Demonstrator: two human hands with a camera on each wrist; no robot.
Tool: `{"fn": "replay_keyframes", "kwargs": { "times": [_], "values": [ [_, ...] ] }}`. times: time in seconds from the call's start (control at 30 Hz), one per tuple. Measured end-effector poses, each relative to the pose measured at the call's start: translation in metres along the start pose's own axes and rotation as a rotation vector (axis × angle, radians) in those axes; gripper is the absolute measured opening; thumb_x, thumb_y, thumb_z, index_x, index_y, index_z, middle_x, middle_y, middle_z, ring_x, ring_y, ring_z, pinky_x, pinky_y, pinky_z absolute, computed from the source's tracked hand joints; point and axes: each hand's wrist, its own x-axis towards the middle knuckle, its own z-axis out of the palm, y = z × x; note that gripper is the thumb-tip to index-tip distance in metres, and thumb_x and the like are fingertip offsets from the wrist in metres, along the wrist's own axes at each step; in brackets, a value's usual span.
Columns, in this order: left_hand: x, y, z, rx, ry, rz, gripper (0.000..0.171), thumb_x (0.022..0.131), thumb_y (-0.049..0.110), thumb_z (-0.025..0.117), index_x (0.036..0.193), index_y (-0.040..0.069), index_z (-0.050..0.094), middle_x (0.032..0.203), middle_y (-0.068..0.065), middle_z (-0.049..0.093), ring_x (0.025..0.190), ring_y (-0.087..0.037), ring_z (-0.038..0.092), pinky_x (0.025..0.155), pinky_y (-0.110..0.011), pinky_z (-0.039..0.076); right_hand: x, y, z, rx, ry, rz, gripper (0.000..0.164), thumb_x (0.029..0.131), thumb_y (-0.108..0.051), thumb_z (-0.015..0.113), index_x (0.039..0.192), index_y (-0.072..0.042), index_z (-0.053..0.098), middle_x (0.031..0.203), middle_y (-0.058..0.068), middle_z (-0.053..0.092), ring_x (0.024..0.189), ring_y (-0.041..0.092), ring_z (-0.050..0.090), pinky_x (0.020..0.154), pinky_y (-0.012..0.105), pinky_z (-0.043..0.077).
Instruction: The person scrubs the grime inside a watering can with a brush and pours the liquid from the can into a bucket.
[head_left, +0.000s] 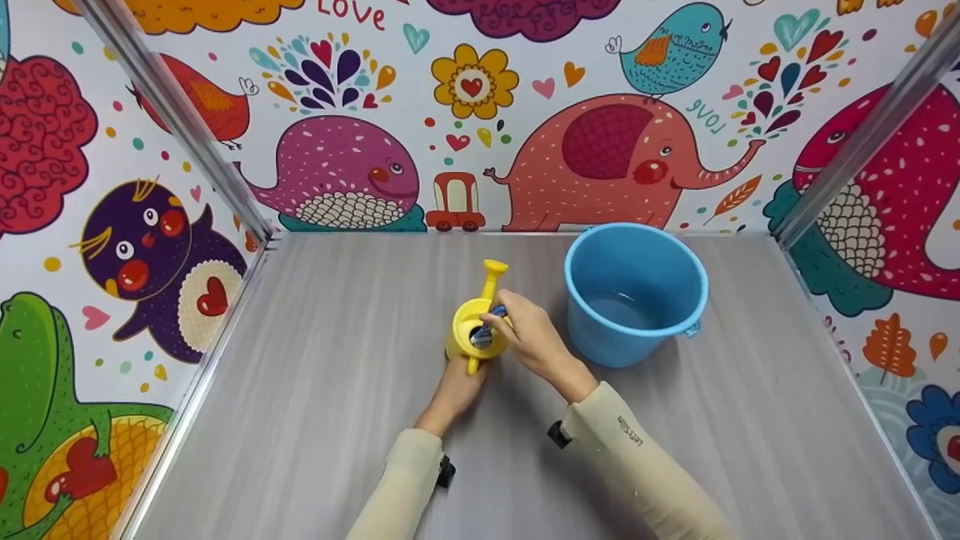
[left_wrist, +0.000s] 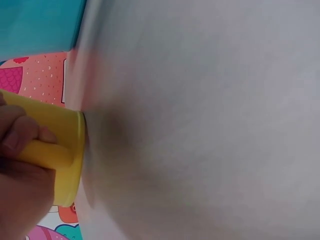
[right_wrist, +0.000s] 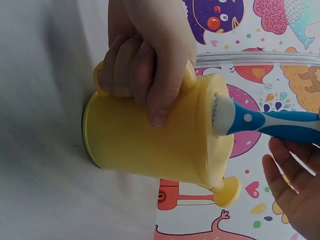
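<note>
A yellow watering can [head_left: 459, 319] is upright at the middle of the table, its spout pointing toward the back wall. My left hand [head_left: 459, 386] grips its handle, fingers wrapped around it in the right wrist view. From the right, my right hand [head_left: 534, 334] holds a blue-and-white brush [right_wrist: 280, 122] by its handle. The brush head [right_wrist: 223, 116], with short bristles, is right at the can's top opening. In the left wrist view, the can's base [left_wrist: 80, 150] is close against the table surface.
A large blue bucket [head_left: 604, 341] stands to the right of the can, its inside visible from above. Cartoon-printed walls [head_left: 465, 150] enclose the grey table [head_left: 337, 337] at the back and sides, with metal posts [head_left: 184, 127] at the corners.
</note>
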Motion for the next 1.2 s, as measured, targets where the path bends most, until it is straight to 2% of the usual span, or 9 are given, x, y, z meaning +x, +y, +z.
{"fn": "replay_keyframes", "kwargs": {
  "times": [0.13, 0.37, 0.57, 0.77, 1.0, 1.2],
  "values": [
    [0.000, 0.001, 0.000, 0.022, 0.004, -0.004, 0.037, 0.097, 0.011, 0.054, 0.132, 0.001, 0.054, 0.130, -0.015, 0.061, 0.116, -0.023, 0.055, 0.103, -0.046, 0.044, -0.001, 0.001, 0.001, -0.001, 0.026, -0.021, 0.023, 0.099, -0.031, 0.059, 0.095, -0.009, 0.053, 0.081, 0.004, 0.051, 0.076, 0.014, 0.050, 0.071, 0.029, 0.045],
    [-0.001, 0.001, 0.002, -0.014, 0.009, -0.028, 0.040, 0.098, 0.012, 0.054, 0.136, 0.001, 0.050, 0.135, -0.016, 0.057, 0.125, -0.027, 0.052, 0.110, -0.049, 0.040, -0.004, 0.005, 0.007, -0.015, 0.060, -0.027, 0.026, 0.098, -0.031, 0.061, 0.091, -0.009, 0.050, 0.075, 0.002, 0.042, 0.071, 0.014, 0.044, 0.067, 0.026, 0.038],
    [-0.002, 0.001, 0.000, -0.008, 0.013, -0.070, 0.035, 0.098, 0.012, 0.053, 0.131, -0.001, 0.054, 0.126, -0.017, 0.062, 0.112, -0.024, 0.056, 0.100, -0.044, 0.045, -0.010, 0.010, 0.010, -0.018, -0.027, 0.022, 0.022, 0.094, -0.033, 0.066, 0.093, -0.012, 0.058, 0.081, 0.000, 0.059, 0.074, 0.011, 0.053, 0.070, 0.026, 0.047],
    [-0.001, 0.001, -0.003, -0.030, 0.011, -0.031, 0.034, 0.100, 0.015, 0.052, 0.130, -0.002, 0.055, 0.127, -0.017, 0.062, 0.113, -0.025, 0.057, 0.100, -0.044, 0.045, -0.012, 0.007, 0.008, -0.027, -0.098, 0.009, 0.020, 0.093, -0.032, 0.069, 0.098, -0.013, 0.064, 0.090, 0.001, 0.068, 0.079, 0.013, 0.062, 0.074, 0.031, 0.055],
    [-0.001, 0.002, -0.002, -0.051, 0.022, -0.040, 0.034, 0.101, 0.017, 0.053, 0.129, 0.000, 0.056, 0.126, -0.016, 0.063, 0.114, -0.023, 0.056, 0.102, -0.043, 0.044, -0.014, 0.009, 0.006, -0.014, -0.111, 0.014, 0.019, 0.094, -0.030, 0.069, 0.100, -0.012, 0.066, 0.092, 0.001, 0.071, 0.082, 0.012, 0.065, 0.077, 0.031, 0.057],
    [-0.002, 0.001, 0.001, -0.054, 0.027, -0.032, 0.033, 0.100, 0.015, 0.054, 0.129, -0.002, 0.055, 0.124, -0.017, 0.063, 0.112, -0.024, 0.056, 0.100, -0.043, 0.044, -0.017, 0.011, 0.006, 0.008, -0.083, 0.000, 0.017, 0.094, -0.027, 0.069, 0.098, -0.011, 0.066, 0.091, 0.002, 0.072, 0.084, 0.014, 0.068, 0.077, 0.033, 0.058]
  ]
}}
